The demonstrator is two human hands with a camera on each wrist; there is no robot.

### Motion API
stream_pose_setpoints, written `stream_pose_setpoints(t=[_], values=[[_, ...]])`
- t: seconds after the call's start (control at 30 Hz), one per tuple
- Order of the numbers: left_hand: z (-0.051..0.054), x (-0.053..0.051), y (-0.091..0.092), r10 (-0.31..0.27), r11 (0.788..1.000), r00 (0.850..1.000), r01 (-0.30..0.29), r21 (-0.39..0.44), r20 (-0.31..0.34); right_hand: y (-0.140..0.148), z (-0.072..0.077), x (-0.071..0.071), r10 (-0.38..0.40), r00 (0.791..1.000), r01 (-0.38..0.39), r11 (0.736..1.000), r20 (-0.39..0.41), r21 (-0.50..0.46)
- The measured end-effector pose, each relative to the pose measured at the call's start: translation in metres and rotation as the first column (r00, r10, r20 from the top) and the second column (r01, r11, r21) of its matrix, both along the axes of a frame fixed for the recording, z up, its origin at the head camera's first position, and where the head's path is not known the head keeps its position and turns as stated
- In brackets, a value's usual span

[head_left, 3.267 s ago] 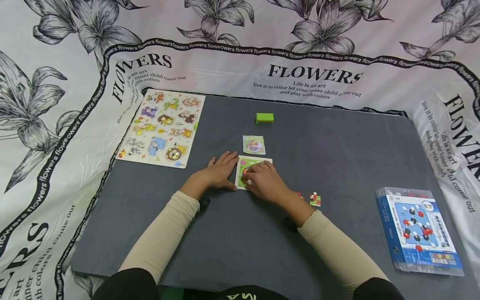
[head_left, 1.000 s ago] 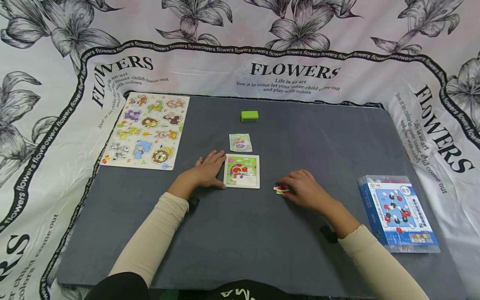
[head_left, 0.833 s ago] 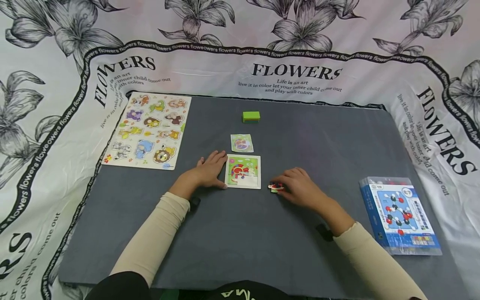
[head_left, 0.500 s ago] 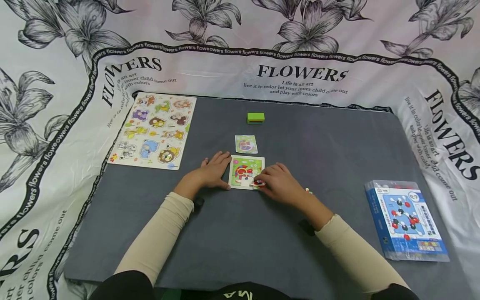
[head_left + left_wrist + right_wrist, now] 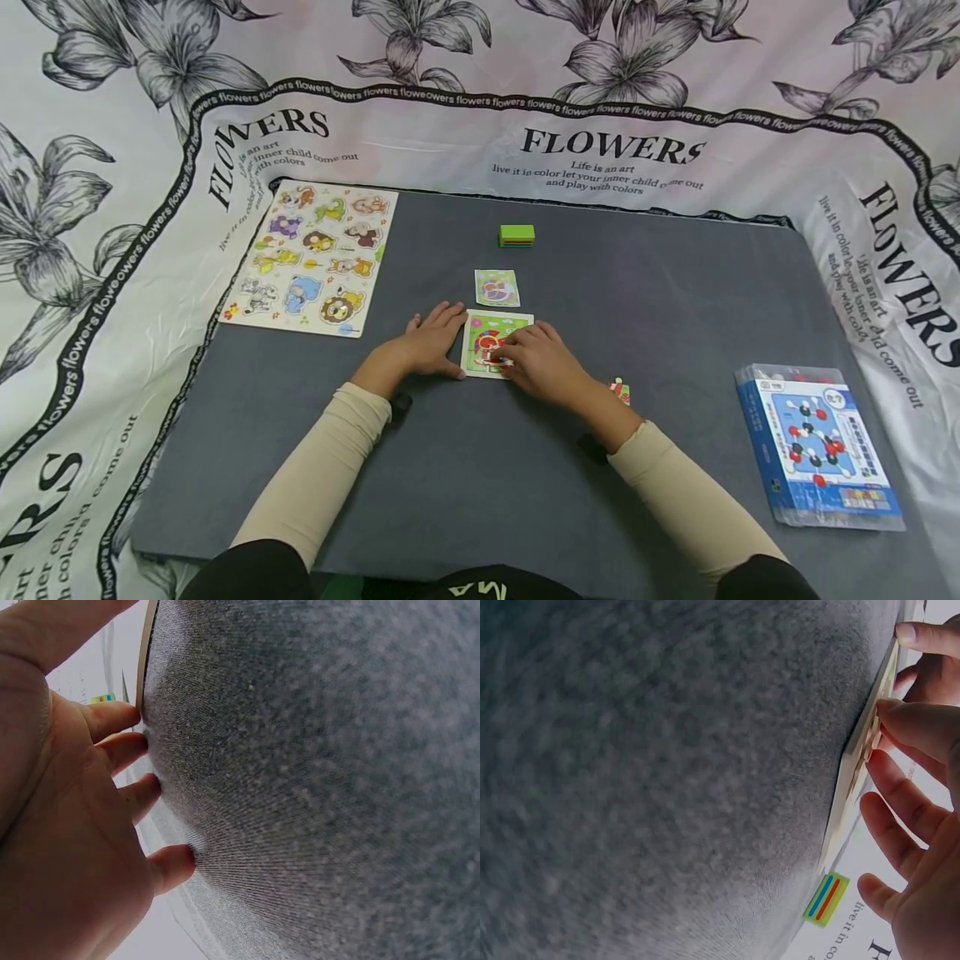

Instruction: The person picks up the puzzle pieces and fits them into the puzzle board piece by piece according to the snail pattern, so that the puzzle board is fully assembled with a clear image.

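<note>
A small jigsaw puzzle (image 5: 475, 327) in a white-edged tray lies in front of me, green with a red picture. My left hand (image 5: 430, 342) rests at its left edge with fingers spread; in the left wrist view the fingertips (image 5: 174, 864) touch the grey cloth. My right hand (image 5: 546, 364) is over the puzzle's lower right, pinching a puzzle piece (image 5: 501, 361) between thumb and fingers, and hides that corner. The right wrist view shows the thumb (image 5: 911, 720) low against the tray (image 5: 847, 776). A loose red-and-green piece (image 5: 620, 390) lies beside the right wrist, partly covered.
Behind the puzzle lie a small picture card (image 5: 497, 288) and a green block-like stack (image 5: 517, 236). An animal picture board (image 5: 311, 258) is at the far left. A blue-and-clear molecule-model box (image 5: 821, 450) lies at the right on the grey table (image 5: 450, 492).
My right hand went from the puzzle to the loose pieces at the right, took one and brought it left to the puzzle's lower part. The left hand stayed at the edge.
</note>
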State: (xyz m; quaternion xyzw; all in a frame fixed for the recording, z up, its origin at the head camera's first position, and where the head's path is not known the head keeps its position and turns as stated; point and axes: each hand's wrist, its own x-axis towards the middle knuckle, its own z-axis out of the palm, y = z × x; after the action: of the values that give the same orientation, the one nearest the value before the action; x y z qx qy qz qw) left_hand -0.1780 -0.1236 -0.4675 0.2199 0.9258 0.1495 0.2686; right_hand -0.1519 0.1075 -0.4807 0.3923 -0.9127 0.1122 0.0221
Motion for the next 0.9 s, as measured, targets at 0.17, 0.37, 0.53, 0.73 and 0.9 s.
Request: stream_pose_setpoints(t=[0.17,0.37,0.53,0.73,0.9], values=[[0.0,-0.001,-0.001,-0.001,1.0,1.0,0.0,0.002,0.009,-0.002,-0.002,0.0,-0.001,1.0,0.001,1.0,-0.008,-0.001],[-0.001,-0.001,-0.001,-0.001,1.0,1.0,0.001,0.007,0.003,-0.006,-0.002,0.0,-0.008,1.0,0.008,1.0,-0.007,-0.013],[0.0,-0.001,0.001,-0.004,1.0,1.0,0.004,0.005,-0.006,-0.006,-0.001,0.002,-0.021,1.0,0.021,1.0,-0.011,-0.004],[0.001,-0.001,0.002,0.003,1.0,1.0,-0.003,0.001,0.0,0.0,0.001,0.004,-0.022,1.0,0.021,1.0,0.012,0.016],[0.001,-0.001,0.001,0.009,1.0,1.0,-0.009,0.004,0.009,0.014,0.008,0.008,-0.039,0.999,0.038,0.999,0.03,0.015]])
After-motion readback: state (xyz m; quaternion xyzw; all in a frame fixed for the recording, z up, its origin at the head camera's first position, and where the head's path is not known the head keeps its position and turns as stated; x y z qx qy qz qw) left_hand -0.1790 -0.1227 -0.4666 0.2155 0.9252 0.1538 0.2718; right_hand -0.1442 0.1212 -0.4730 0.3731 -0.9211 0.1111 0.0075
